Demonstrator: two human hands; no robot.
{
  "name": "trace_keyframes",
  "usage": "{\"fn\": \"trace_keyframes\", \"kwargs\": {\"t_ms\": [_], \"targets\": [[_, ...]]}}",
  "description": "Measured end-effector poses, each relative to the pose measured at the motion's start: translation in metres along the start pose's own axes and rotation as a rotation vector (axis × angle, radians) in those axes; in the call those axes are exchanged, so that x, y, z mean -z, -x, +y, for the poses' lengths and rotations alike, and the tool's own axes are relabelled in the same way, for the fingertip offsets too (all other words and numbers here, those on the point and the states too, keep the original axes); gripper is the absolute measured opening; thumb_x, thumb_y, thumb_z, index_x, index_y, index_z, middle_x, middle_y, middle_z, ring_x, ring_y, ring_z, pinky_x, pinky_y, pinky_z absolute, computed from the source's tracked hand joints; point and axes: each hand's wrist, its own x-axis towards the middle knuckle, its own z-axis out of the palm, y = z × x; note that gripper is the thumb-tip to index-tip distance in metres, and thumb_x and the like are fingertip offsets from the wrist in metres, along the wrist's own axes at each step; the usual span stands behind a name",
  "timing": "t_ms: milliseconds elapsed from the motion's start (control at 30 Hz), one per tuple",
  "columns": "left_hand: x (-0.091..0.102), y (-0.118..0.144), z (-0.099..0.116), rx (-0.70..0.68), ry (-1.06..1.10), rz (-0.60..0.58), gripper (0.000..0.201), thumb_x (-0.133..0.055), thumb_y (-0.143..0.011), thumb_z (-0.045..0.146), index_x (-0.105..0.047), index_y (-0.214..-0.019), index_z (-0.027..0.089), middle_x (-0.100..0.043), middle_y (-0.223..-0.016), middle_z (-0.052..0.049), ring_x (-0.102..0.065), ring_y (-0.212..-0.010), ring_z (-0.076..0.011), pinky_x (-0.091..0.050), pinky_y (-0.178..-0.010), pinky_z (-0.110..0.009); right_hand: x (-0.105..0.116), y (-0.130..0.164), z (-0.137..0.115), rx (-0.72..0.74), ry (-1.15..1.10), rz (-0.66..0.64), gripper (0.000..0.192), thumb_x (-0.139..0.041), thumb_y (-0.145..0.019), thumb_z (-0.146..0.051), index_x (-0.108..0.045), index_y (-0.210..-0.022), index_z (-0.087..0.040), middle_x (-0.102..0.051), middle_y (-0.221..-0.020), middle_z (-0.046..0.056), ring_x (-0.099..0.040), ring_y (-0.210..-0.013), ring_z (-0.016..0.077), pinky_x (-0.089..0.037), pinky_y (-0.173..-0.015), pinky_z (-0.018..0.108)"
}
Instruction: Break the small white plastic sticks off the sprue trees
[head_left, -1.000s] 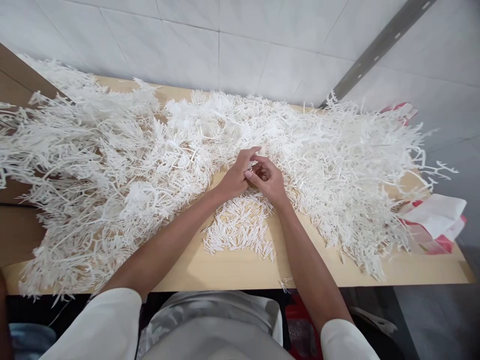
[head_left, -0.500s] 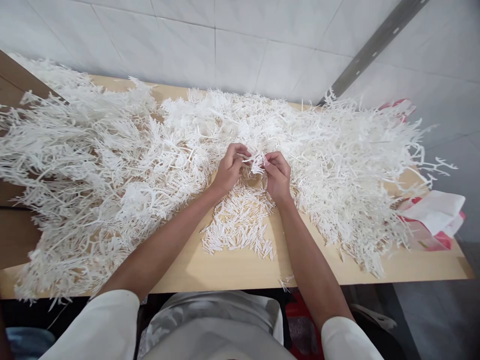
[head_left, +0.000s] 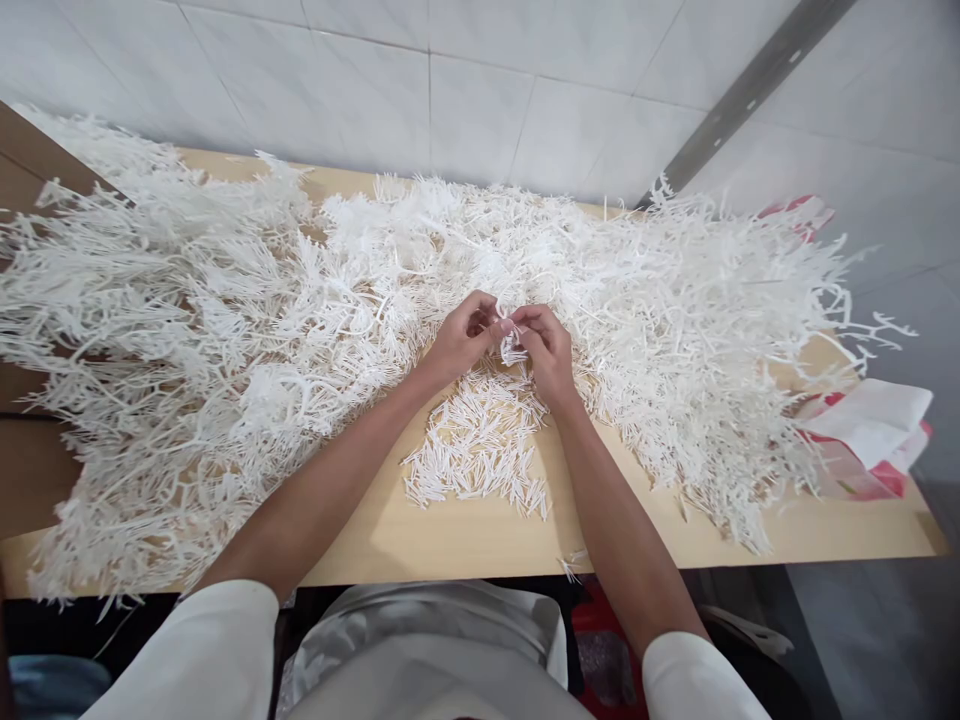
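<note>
A small white branched plastic sprig (head_left: 513,350) is pinched between my two hands, just above the table. My left hand (head_left: 471,332) closes thumb and fingers on its left side. From the right, my right hand (head_left: 545,345) pinches it too, and the fingertips of both hands nearly meet. Below them lies a small heap of short loose white sticks (head_left: 480,440). Tangled white branched pieces (head_left: 300,300) surround the hands on the left, at the back and on the right. The fingers partly hide the sprig.
The pieces lie on a light wooden table (head_left: 450,550) against a tiled wall (head_left: 480,120). At the right end is a red and white plastic bag (head_left: 870,430). A cardboard box (head_left: 34,470) stands at the left edge. A metal upright (head_left: 735,100) leans at the back right.
My hands have come closer together around the sprig, the left shifting slightly right and the right slightly left. The heaps around them look the same.
</note>
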Motion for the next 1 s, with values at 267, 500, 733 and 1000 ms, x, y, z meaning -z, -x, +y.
{"fn": "trace_keyframes", "kwargs": {"t_ms": [267,500,733,1000], "targets": [[-0.002,-0.001,-0.01,-0.061,-0.039,0.066,0.036,-0.06,-0.085,0.055,-0.042,-0.089,0.024,-0.049,-0.078,0.002,-0.047,-0.065,-0.0082,-0.042,-0.058,-0.023,-0.004,0.0,-0.002,-0.038,0.028,0.007,0.028,-0.07,-0.079,-0.048,-0.064,-0.092,-0.024,-0.063,-0.081,-0.001,-0.057,-0.07,0.0109,-0.049,-0.064,0.025],[-0.004,0.0,-0.008,-0.049,0.119,0.14,0.046,-0.071,-0.078,0.05,-0.039,-0.102,0.027,-0.051,-0.084,0.003,-0.052,-0.071,-0.0073,-0.044,-0.062,-0.02,-0.001,-0.005,0.006,-0.008,-0.021,0.036,0.027,-0.07,-0.079,-0.048,-0.068,-0.092,-0.025,-0.068,-0.09,0.0,-0.062,-0.078,0.0124,-0.052,-0.072,0.028],[-0.002,-0.001,-0.01,0.025,0.172,-0.026,0.05,-0.078,-0.073,0.04,-0.045,-0.108,0.026,-0.055,-0.083,0.003,-0.053,-0.071,-0.0067,-0.044,-0.064,-0.019,0.001,-0.006,0.008,0.114,0.053,0.127,0.02,-0.07,-0.08,-0.046,-0.071,-0.088,-0.027,-0.063,-0.096,0.0,-0.06,-0.09,0.0133,-0.05,-0.074,0.028],[-0.006,0.0,-0.006,0.029,-0.048,0.104,0.033,-0.072,-0.079,0.031,-0.048,-0.101,0.023,-0.048,-0.071,0.005,-0.047,-0.062,-0.0063,-0.037,-0.057,-0.019,-0.003,-0.003,0.01,0.064,0.006,0.02,0.018,-0.06,-0.089,-0.042,-0.059,-0.094,-0.025,-0.062,-0.088,-0.002,-0.059,-0.081,0.011,-0.048,-0.076,0.028]]}}
